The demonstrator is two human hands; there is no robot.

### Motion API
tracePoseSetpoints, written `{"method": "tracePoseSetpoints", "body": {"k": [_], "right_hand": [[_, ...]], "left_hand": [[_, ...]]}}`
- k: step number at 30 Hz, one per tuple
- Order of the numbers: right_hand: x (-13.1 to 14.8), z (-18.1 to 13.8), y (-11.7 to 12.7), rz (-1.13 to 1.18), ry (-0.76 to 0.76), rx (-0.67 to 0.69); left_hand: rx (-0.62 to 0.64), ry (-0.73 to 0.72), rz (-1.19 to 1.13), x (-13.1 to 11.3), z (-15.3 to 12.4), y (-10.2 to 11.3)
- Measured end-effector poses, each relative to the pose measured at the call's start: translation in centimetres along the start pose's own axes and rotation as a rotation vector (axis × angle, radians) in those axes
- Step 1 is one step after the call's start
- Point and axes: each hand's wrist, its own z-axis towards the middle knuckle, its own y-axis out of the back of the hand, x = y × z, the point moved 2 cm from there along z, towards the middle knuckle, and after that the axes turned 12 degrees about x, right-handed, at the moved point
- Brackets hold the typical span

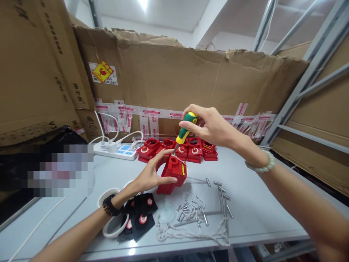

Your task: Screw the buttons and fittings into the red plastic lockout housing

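My left hand (151,174) grips a red plastic housing (172,175) that stands tilted on the grey table (245,203), fingers wrapped round its left side. My right hand (209,125) is closed round the green and yellow handle of a screwdriver (184,130), held upright with its tip down in the top of the red housing. A bead bracelet sits on my right wrist, a dark band on my left.
A row of red housings (188,148) lies behind. Several long screws (196,211) and a tangle of string lie in front. Black pieces with red centres (140,214) and white cups (112,226) sit front left. A power strip (117,150) lies back left. Cardboard walls surround.
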Motion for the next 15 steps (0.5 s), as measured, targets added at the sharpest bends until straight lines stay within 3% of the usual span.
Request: {"method": "tracePoseSetpoints", "body": {"k": [9, 15], "right_hand": [[-1.2, 0.6, -0.7, -0.333, -0.335, -0.226], [0.0, 0.6, -0.6, -0.314, -0.307, -0.076]], "left_hand": [[-0.003, -0.01, 0.002, -0.2, 0.0, 0.0], [-0.003, -0.022, -0.035, 0.2, 0.1, -0.2]]}}
